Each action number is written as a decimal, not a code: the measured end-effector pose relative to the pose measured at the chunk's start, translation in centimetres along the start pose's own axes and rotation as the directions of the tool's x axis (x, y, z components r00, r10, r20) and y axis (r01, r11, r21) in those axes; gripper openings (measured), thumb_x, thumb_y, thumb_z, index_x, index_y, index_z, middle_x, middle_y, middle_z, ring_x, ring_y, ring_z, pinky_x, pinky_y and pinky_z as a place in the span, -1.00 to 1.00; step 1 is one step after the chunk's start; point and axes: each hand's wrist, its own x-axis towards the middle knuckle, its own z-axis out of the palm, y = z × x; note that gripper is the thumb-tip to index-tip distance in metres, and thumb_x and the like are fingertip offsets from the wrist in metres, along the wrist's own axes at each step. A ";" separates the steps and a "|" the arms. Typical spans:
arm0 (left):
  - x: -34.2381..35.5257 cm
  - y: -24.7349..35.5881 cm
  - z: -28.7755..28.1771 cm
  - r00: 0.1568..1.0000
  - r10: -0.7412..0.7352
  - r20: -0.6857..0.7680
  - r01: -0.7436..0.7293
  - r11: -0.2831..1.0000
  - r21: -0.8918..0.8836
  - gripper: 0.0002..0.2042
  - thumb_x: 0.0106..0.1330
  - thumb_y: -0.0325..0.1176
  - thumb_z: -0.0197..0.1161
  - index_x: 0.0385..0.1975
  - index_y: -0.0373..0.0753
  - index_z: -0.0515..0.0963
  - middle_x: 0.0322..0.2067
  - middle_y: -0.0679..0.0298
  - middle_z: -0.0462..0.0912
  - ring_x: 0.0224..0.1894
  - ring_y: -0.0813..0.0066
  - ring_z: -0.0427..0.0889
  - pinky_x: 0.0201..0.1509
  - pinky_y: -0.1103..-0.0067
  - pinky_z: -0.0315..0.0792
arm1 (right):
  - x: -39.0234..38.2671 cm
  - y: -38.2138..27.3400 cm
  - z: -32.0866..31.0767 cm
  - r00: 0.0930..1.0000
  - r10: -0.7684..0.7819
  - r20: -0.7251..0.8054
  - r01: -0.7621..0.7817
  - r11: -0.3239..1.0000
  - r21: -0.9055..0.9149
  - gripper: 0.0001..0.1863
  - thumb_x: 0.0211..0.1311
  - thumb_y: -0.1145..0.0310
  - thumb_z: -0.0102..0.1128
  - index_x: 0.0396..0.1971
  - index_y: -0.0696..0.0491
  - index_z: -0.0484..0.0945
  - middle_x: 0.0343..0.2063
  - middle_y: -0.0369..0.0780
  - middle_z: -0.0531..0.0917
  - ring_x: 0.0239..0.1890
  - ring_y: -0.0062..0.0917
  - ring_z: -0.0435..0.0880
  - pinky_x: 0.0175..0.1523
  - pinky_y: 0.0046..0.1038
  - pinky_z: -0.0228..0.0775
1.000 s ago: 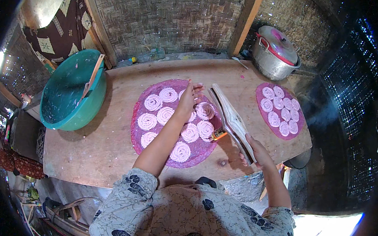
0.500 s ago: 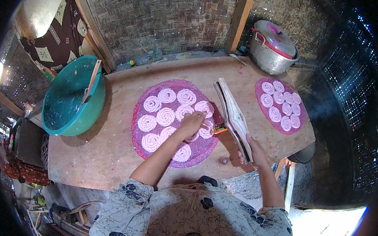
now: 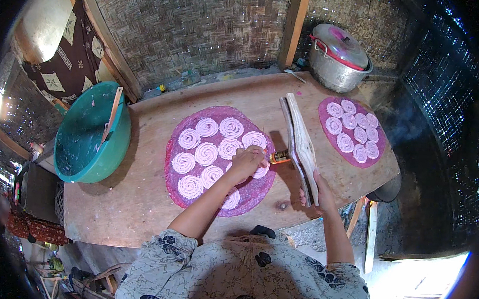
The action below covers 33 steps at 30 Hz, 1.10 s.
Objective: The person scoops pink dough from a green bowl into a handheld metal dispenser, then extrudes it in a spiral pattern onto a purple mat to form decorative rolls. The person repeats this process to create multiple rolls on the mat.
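My right hand (image 3: pixel 320 193) is closed round the near ends of a long two-part wooden hand press (image 3: pixel 304 141). A short metal cylinder with an orange end (image 3: pixel 280 157) sticks out of the press toward the left. My left hand (image 3: pixel 247 161) is held beside that end, fingers bent together; whatever they pinch is hidden. Under it lies a round purple mesh mat (image 3: pixel 242 207) bearing several pink noodle swirls (image 3: pixel 206 154), some partly covered by the hand and forearm.
A second purple mat (image 3: pixel 333 145) with several pink swirls lies at the right. A lidded metal pot (image 3: pixel 336 71) stands behind it, a spoon (image 3: pixel 294 75) nearby. At the left is a green basin (image 3: pixel 116 155) with a wooden stick (image 3: pixel 111 114). All rest on a wooden table (image 3: pixel 108 213).
My left hand has drawn its fingers in and moved slightly down toward the cylinder's end. The press has shifted a little to the right. The whole view has tilted slightly.
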 end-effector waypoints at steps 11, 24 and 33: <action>-1.4 2.7 -0.2 0.949 0.285 -0.138 -0.180 0.844 0.506 -0.91 -0.04 -0.27 0.34 -0.53 -0.04 0.70 -0.02 0.35 0.51 -0.05 0.16 0.36 -0.09 0.26 0.25 | -0.9 0.4 -2.2 0.997 -0.026 -0.073 0.035 0.991 0.130 -0.37 0.32 -0.22 -0.25 -0.15 0.12 0.42 -0.65 -0.20 0.50 -0.72 -0.53 0.45 -0.59 -0.52 0.37; -4.3 4.3 -6.4 0.889 0.332 -0.316 -0.235 0.922 0.308 -0.70 0.06 -0.26 0.35 -0.19 -0.15 0.59 0.03 0.15 0.48 0.05 0.08 0.40 0.13 0.25 0.26 | -2.3 0.1 -0.3 0.999 -0.046 -0.010 0.047 0.995 0.093 -0.47 0.34 -0.14 -0.18 -0.22 0.10 0.42 -0.63 -0.19 0.52 -0.70 -0.53 0.48 -0.60 -0.50 0.38; -17.8 1.0 -11.0 0.929 -0.092 -0.357 0.065 0.994 -0.085 -0.58 -0.01 -0.38 0.35 -0.11 -0.32 0.47 -0.17 0.13 0.58 -0.08 0.32 0.55 0.06 0.39 0.40 | -0.2 2.8 14.8 0.832 0.058 0.552 0.220 0.878 -0.425 -0.65 0.35 0.22 0.02 -0.01 0.14 0.46 -0.45 -0.25 0.62 -0.46 -0.61 0.58 -0.37 -0.54 0.45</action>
